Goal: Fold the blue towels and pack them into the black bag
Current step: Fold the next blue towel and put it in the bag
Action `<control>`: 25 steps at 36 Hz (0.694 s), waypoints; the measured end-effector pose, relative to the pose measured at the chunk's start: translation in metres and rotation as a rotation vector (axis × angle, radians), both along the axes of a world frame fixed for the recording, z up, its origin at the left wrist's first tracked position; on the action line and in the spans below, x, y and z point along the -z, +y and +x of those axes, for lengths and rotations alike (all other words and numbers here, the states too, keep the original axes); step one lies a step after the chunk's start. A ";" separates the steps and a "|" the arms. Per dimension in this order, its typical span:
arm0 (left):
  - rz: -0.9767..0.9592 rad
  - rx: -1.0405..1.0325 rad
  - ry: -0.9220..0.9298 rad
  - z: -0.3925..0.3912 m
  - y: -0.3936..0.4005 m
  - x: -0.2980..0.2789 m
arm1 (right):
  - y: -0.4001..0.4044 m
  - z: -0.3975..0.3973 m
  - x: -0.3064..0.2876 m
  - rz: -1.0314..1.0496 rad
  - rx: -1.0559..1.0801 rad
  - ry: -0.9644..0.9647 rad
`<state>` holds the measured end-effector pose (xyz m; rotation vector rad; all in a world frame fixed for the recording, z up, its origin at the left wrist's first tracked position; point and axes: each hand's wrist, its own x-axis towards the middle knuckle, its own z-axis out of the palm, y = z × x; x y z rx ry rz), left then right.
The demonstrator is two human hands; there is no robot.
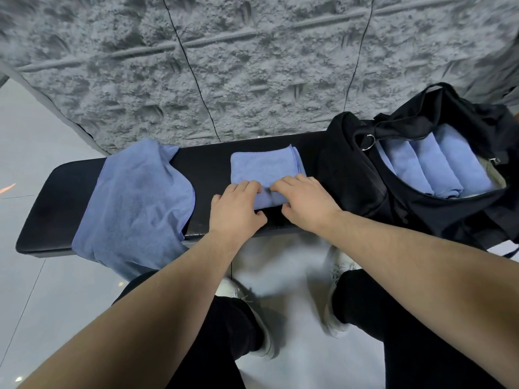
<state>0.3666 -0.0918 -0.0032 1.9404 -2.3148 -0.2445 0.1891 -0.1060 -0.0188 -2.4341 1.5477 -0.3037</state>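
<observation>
So the person was about halfway: three rolled blue towels (432, 167) already sat in the open black fabric bag (351, 169) on the right. Both the left hand (238, 203) and right hand (303, 197) gripped the near edge of a folded blue microfibre towel (264, 167) mid-tabletop (205, 164). One loose blue towel (134, 209), draped on the left, was still unfolded.

Both forearms are bare, no sleeves showing. The legs wear plain black trousers (222, 332). On the feet are white lace-up sneakers (335, 290).
</observation>
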 end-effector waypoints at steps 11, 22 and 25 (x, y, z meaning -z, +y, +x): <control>0.024 0.035 -0.066 -0.006 0.005 -0.006 | 0.010 -0.005 -0.012 0.156 0.016 -0.003; 0.140 -0.050 0.070 -0.008 0.004 -0.005 | 0.013 -0.004 -0.018 0.196 0.016 0.043; 0.137 -0.058 0.087 -0.008 0.002 -0.005 | 0.013 -0.005 -0.017 0.157 0.008 0.059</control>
